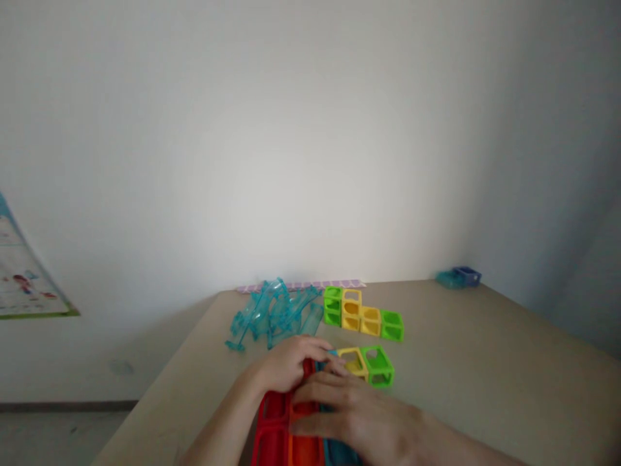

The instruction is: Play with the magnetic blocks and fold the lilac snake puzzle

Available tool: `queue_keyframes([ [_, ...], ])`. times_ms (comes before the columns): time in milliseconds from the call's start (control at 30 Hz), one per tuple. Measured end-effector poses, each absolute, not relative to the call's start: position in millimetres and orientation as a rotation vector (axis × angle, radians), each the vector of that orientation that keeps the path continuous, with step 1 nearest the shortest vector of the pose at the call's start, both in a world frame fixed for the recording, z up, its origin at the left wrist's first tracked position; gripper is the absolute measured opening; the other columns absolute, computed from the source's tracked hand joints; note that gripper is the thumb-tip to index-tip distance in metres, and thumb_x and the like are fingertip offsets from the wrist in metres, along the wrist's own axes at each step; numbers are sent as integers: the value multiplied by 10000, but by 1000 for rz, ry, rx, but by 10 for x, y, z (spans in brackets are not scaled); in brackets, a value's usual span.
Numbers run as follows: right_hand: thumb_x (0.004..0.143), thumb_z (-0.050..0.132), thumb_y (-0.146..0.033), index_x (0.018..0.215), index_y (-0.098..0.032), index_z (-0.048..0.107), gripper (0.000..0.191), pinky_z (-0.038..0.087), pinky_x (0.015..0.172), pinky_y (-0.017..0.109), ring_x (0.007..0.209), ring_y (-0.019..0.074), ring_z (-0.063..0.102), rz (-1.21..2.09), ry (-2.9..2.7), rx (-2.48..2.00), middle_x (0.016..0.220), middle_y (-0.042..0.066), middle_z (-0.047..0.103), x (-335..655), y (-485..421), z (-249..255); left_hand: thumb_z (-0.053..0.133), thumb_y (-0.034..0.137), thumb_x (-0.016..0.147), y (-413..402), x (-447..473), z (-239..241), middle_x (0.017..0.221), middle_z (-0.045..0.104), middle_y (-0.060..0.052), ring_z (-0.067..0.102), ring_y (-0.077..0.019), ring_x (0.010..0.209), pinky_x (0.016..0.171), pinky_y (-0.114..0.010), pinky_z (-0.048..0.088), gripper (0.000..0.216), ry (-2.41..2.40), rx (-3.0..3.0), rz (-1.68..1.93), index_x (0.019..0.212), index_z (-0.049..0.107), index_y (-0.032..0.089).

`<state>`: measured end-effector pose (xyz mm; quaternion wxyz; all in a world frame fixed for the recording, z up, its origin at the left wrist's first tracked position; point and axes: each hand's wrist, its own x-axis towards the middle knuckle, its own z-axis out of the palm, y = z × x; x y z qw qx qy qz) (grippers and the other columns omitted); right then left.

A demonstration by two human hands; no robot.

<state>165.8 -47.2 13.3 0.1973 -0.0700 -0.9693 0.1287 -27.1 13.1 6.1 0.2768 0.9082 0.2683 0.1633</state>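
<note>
Low in the head view is a cluster of joined hollow plastic cube blocks: red cubes (270,446) on the left, orange cubes (305,461) in the middle, dark blue cubes (341,453) on the right. My left hand (294,362) curls over the far end of this cluster, fingers closed on it. My right hand (342,404) lies across the orange and blue cubes, its fingers bent round them. Just past my fingertips, a yellow cube (356,362) and a green cube (378,367) stand side by side. My hands cover part of the cluster, including where the yellow cube meets it.
Transparent teal track pieces (276,314) lie heaped at the table's back left. Beside them stands a stepped row of green and yellow cubes (370,320). A purple patterned strip (339,284) runs along the wall. A dark blue cube (467,276) sits in the far right corner.
</note>
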Motion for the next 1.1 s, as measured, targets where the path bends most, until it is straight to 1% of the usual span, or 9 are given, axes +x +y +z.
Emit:
queue_keyframes([
  [100, 915, 474, -294, 1339, -235, 493, 429, 296, 1046, 441, 1182, 250, 455, 310, -2778, -271, 1357, 82, 518, 1629, -512, 196, 476, 15, 635, 141, -277, 57, 1292, 601, -24, 553, -219, 1172, 1022, -337, 386, 627, 739, 2436, 416, 1182, 652, 268],
  [200, 962, 415, -279, 1359, -254, 468, 401, 331, 1025, 424, 1182, 246, 433, 243, -2815, -293, 1399, 47, 493, 1599, -547, 212, 477, 15, 646, 132, -275, 72, 1301, 590, -35, 553, -213, 1169, 1026, -335, 379, 637, 757, 2439, 415, 1206, 633, 276],
  [367, 960, 439, -241, 1336, -259, 484, 379, 366, 974, 382, 1074, 217, 468, 128, -2746, -313, 1292, 37, 584, 1517, -567, 92, 507, 38, 707, 106, -230, 104, 1213, 634, -34, 594, -197, 1085, 964, -301, 422, 590, 749, 2442, 406, 1227, 614, 297],
  [533, 968, 425, -277, 1276, -245, 527, 326, 373, 936, 351, 1051, 213, 478, 56, -2733, -298, 1224, 43, 607, 1452, -537, -27, 514, 94, 785, 101, -200, 108, 1152, 659, -31, 614, -181, 1018, 930, -282, 433, 482, 710, 2425, 419, 1211, 628, 290],
  [633, 971, 419, -310, 1262, -231, 521, 318, 375, 901, 349, 991, 212, 489, -48, -2679, -295, 1204, 38, 606, 1392, -534, -153, 493, 46, 759, 99, -203, 117, 1160, 652, -16, 599, -180, 1049, 951, -285, 421, 536, 727, 2429, 398, 1213, 624, 298],
  [800, 961, 438, -344, 1203, -223, 542, 289, 385, 771, 329, 873, 198, 482, -147, -2624, -337, 1096, 44, 630, 1321, -561, -273, 451, -42, 661, 101, -203, 141, 1178, 641, -6, 584, -180, 1087, 970, -283, 411, 681, 723, 2431, 358, 1224, 614, 305],
  [900, 959, 452, -340, 1194, -226, 547, 279, 383, 793, 321, 892, 188, 479, -108, -2655, -325, 1095, 37, 629, 1337, -567, -221, 463, -37, 654, 108, -194, 146, 1186, 637, -10, 590, -181, 1082, 963, -285, 422, 680, 680, 2414, 369, 1224, 615, 301],
  [1000, 956, 467, -325, 1216, -229, 538, 286, 378, 840, 314, 930, 179, 477, -72, -2677, -299, 1144, 27, 619, 1380, -563, -160, 469, -24, 669, 112, -191, 141, 1170, 644, -21, 596, -178, 1072, 960, -279, 427, 651, 634, 2404, 399, 1227, 616, 277],
  [1100, 961, 459, -329, 1243, -249, 524, 300, 381, 855, 303, 945, 170, 481, -53, -2693, -259, 1182, 14, 610, 1416, -574, -173, 443, -45, 647, 107, -199, 131, 1154, 651, -12, 596, -171, 1071, 959, -271, 425, 679, 635, 2412, 412, 1217, 624, 276],
])
